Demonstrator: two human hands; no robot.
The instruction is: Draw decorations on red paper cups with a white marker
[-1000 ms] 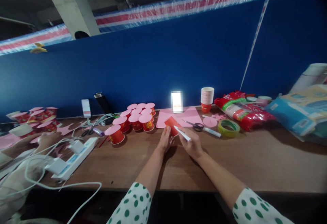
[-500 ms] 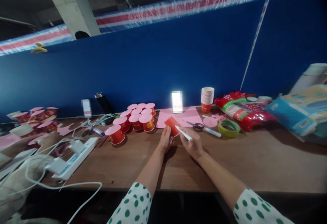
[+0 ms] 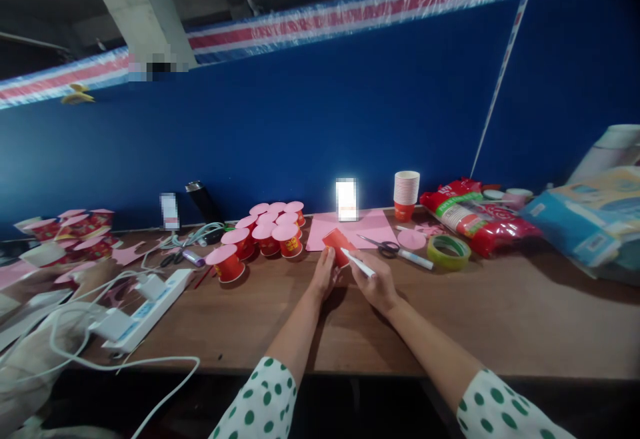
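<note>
Left hand (image 3: pixel 327 273) grips the red cup (image 3: pixel 336 242), which is tilted before the near edge of the pink sheet (image 3: pixel 316 231); whether it rests on the bench (image 3: pixel 450 325) is hidden. This hold should be firm but light, as a thin wall would probably dent. Next, the white pen (image 3: pixel 362 264) slants towards the cup's right side; contact at the tip cannot be confirmed, nor any mark read. Right hand (image 3: pixel 379 284) holds the pen in a writing grip. In my judgement, good practice is to brace that hand, press gently, and turn the cup rather than twist the wrist. Further right lie scissors (image 3: pixel 389 248), a marker (image 3: pixel 416 259) and a tape roll (image 3: pixel 449 264); the knuckles should avoid the blades.
</note>
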